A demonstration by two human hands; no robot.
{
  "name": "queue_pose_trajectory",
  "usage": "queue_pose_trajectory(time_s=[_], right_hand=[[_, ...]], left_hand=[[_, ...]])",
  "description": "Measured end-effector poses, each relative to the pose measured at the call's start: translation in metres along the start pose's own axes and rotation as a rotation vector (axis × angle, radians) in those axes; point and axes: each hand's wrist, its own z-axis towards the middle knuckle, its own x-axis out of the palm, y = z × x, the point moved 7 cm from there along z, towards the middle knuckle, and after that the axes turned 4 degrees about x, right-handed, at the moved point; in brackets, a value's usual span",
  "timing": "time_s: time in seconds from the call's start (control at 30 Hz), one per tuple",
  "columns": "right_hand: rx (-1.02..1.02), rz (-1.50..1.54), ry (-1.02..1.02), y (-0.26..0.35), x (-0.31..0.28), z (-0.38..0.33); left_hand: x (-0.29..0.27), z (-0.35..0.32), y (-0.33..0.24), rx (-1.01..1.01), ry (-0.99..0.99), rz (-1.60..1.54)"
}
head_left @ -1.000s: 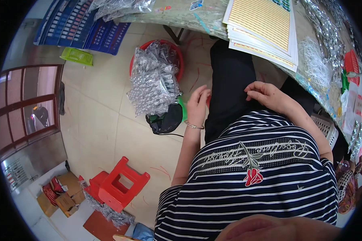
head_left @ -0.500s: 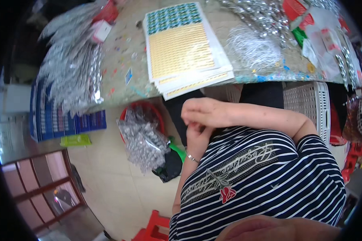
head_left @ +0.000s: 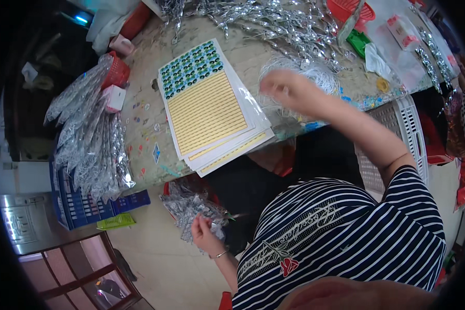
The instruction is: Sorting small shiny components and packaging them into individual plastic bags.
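Above a red bin, my left hand, with a bracelet on its wrist, has its fingers curled inward. Whatever they hold, if anything, is too small to make out. Behind and around that hand are crinkled silver packets. My right hand is reaching over the table at a loose bundle of thin white string; motion smears its fingers, and I cannot see what is in them. Left of it lies a stack of sticker sheets, yellow rows below and round blue-green stickers on top.
Shiny twisted silver strips cover the table's far side. Clear-wrapped silver pieces hang over its left edge, by a pink-white box and red basket. A grey plastic crate stands at right, below a green packet.
My hands were together in front of my body and have parted. The right has moved up onto the string, the left down to the silver packets. The view has shifted too.
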Motion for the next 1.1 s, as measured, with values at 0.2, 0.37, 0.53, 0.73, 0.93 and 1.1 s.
queue_pose_trajectory(time_s=[0.2,0.37,0.53,0.73,0.93,1.1], right_hand=[[-0.075,-0.782,-0.521,-0.093,-0.083,0.078],[0.095,-0.944,-0.346,-0.115,-0.078,0.104],[-0.016,-0.823,-0.459,-0.066,-0.087,0.103],[-0.321,-0.225,-0.483,0.077,-0.108,0.081],[-0.239,0.496,0.094,0.118,-0.023,0.011],[-0.365,0.638,0.456,0.113,0.072,-0.053]], left_hand=[[-0.053,0.018,0.066,-0.147,0.246,0.465],[-0.021,0.003,0.089,0.145,0.471,0.832],[0.039,-0.008,0.043,0.078,0.321,0.523],[0.082,-0.027,-0.019,-0.098,0.397,0.18],[0.155,-0.035,-0.096,0.061,0.791,-0.396],[0.17,-0.02,-0.122,0.028,0.634,-0.825]])
